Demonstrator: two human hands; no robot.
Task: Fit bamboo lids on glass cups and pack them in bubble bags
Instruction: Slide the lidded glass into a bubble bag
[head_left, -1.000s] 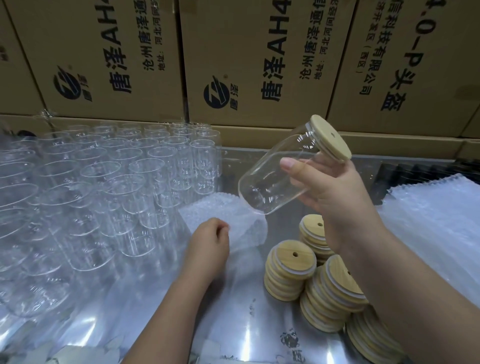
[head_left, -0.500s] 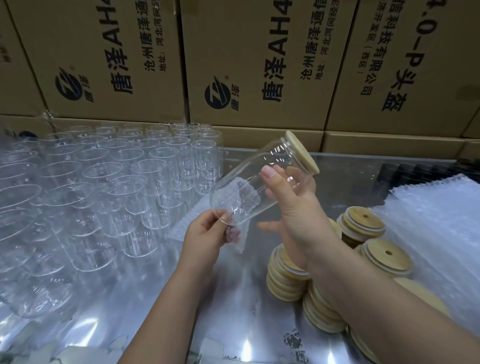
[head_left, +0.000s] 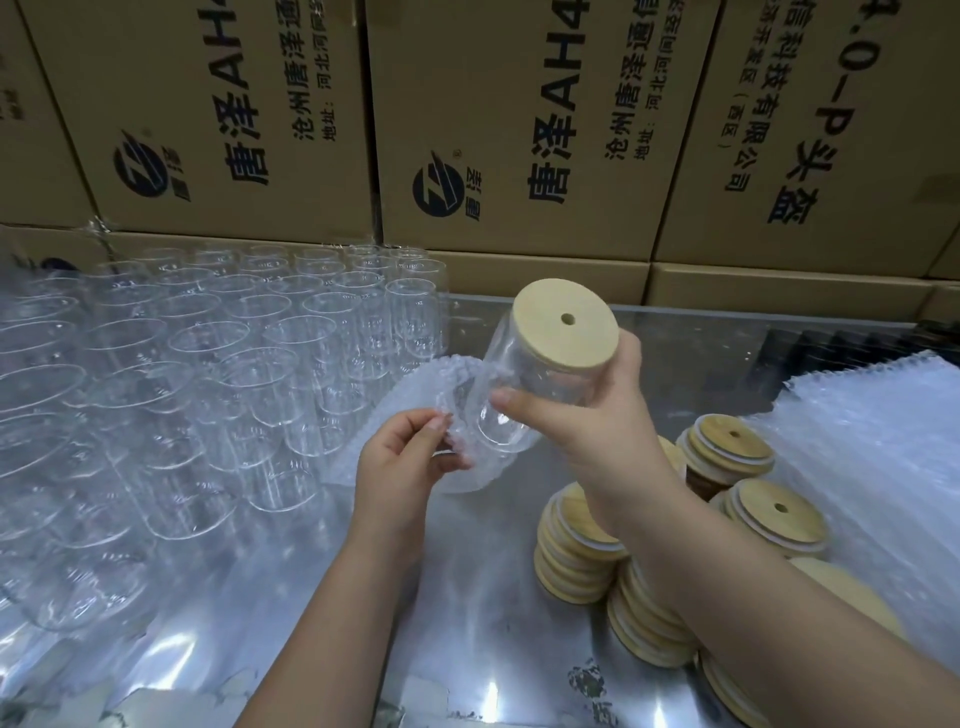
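My right hand (head_left: 587, 415) grips a clear glass cup (head_left: 524, 384) around its upper body. A round bamboo lid (head_left: 563, 325) with a small hole sits on the cup's mouth, tilted toward me. The cup's base points down-left into the open mouth of a bubble bag (head_left: 415, 410). My left hand (head_left: 400, 462) pinches the near edge of that bag's opening. The cup's bottom end is partly inside the bag.
Many empty glass cups (head_left: 218, 374) stand in rows on the left of the shiny metal table (head_left: 467, 649). Stacks of bamboo lids (head_left: 613, 571) sit at the right under my right forearm. A pile of bubble bags (head_left: 872, 457) lies far right. Cardboard boxes (head_left: 519, 130) wall the back.
The cup has turned so its lid faces me and its base has gone down into the bag mouth. My left hand lifted the bag and holds its opening.
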